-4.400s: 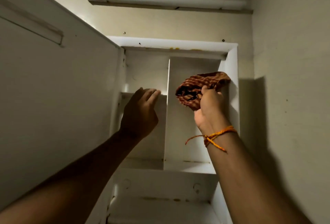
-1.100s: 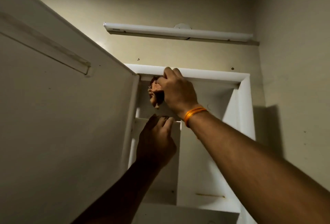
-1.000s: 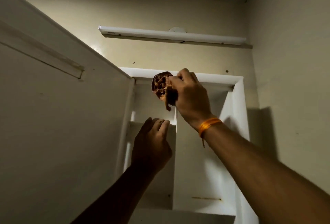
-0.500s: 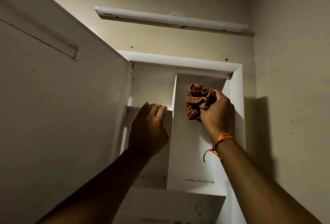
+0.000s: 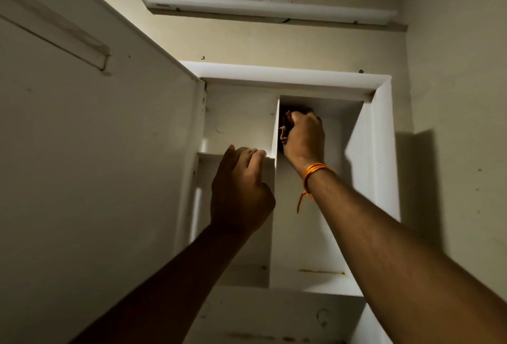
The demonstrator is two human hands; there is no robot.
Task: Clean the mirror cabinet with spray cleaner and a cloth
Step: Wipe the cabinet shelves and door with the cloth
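Observation:
The white mirror cabinet hangs open on the wall, its door swung out to the left. My right hand reaches deep into the top of the right compartment and grips a bunched brown checked cloth, mostly hidden behind the hand and the vertical divider. An orange thread is tied round that wrist. My left hand holds the front edge of the left compartment's small shelf, fingers curled over it. No spray cleaner is in view.
A white tube light fixture is mounted on the wall above the cabinet. A side wall stands close on the right. A lower cabinet shelf carries rust-coloured stains.
My right hand has pushed the cloth up and left, from the middle of the right compartment to its top corner beside the divider. The left hand has stayed on the shelf edge.

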